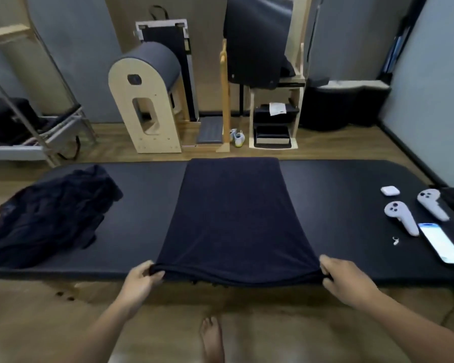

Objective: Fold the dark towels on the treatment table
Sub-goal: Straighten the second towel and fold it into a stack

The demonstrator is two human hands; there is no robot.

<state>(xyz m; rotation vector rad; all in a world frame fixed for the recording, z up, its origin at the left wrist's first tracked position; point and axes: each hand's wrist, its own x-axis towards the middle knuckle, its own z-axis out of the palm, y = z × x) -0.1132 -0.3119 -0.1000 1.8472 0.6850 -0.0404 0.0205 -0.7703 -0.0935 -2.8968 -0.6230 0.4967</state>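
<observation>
Dark towel [233,218], spread across treatment table [338,205]. L hand [142,277], R hand [344,280]: fingers curled, pinching near corners. Risk: uneven pull w/ either hand, skewed fold.

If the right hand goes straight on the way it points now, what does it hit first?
Only the spread towel it pinches: the right hand points forward and slightly left across it. The controllers and phone lie to its right, probably out of line.

One spread towel [233,213], one crumpled heap [50,213], two controllers [401,217], one phone [440,243].
</observation>
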